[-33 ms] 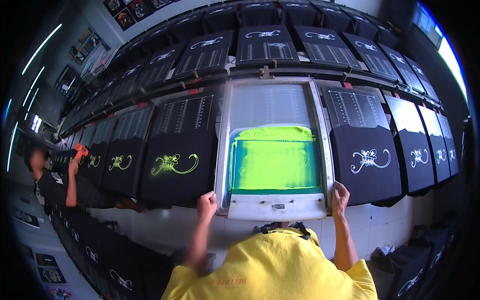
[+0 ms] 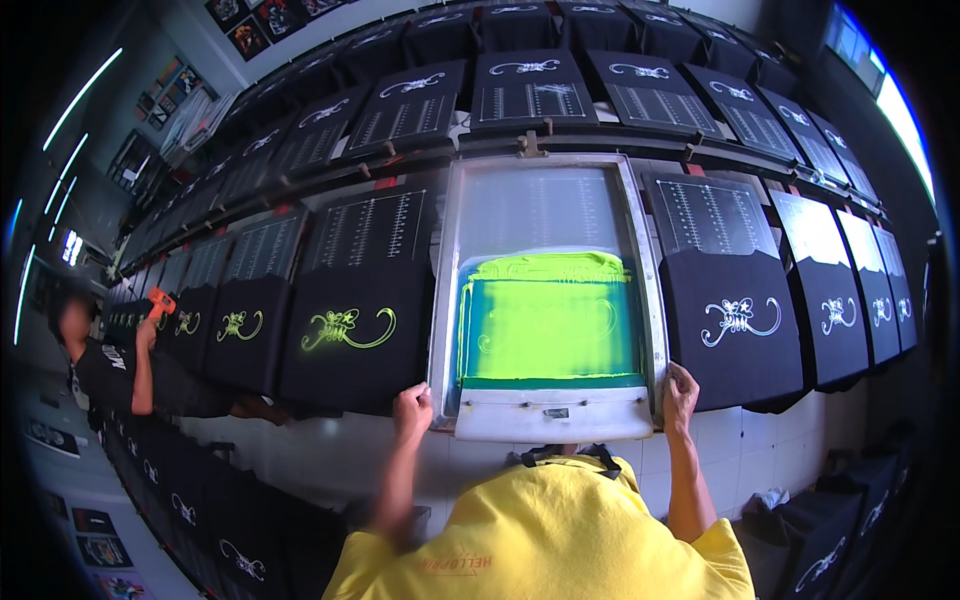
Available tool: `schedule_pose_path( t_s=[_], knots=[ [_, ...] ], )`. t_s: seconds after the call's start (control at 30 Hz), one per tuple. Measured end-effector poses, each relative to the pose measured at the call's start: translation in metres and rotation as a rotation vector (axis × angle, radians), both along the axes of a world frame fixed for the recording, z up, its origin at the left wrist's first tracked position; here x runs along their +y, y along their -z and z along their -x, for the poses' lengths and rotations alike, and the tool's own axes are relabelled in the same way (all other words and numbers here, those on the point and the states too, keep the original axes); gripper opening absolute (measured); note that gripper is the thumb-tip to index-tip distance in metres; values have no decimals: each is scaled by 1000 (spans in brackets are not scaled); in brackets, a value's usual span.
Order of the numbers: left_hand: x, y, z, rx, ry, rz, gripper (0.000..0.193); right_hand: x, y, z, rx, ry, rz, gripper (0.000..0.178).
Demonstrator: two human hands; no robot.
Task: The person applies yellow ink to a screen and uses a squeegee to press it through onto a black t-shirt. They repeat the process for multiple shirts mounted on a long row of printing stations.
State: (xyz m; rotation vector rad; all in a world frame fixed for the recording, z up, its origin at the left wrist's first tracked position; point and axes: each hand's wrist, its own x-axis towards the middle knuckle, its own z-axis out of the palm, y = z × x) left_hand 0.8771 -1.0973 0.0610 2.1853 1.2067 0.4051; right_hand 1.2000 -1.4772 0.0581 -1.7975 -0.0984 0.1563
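A silkscreen frame (image 2: 646,270) lies in front of me over one of the boards. Bright green ink (image 2: 545,335) covers the lower part of its mesh, with a thick ridge along the ink's far edge. My left hand (image 2: 412,412) is closed on the frame's near left corner. At the near right corner, my right hand (image 2: 681,398) grips the frame's side. A pale strip with bolts (image 2: 552,419) forms the near end between them. On the left lies a black shirt (image 2: 350,285) with a green print; on the right is another black shirt (image 2: 728,375) with a white print.
More printed black shirts on boards run left and right, with further rows behind a dark rail (image 2: 410,153). At the left a co-worker (image 2: 115,355) holds an orange heat gun (image 2: 161,302) over the shirts. Shirts on boards (image 2: 835,520) stand behind me.
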Motion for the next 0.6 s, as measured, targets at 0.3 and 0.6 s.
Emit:
schedule_pose_path(
  t_s=[0.3,0.6],
  knots=[
    [-1,-7,-3,25,-20,56,24,-1,3,-2,-8,-10,44,26],
    [-33,-55,6,62,64,-190,30,3,-61,31,-472,-280,528,33]
  ],
)
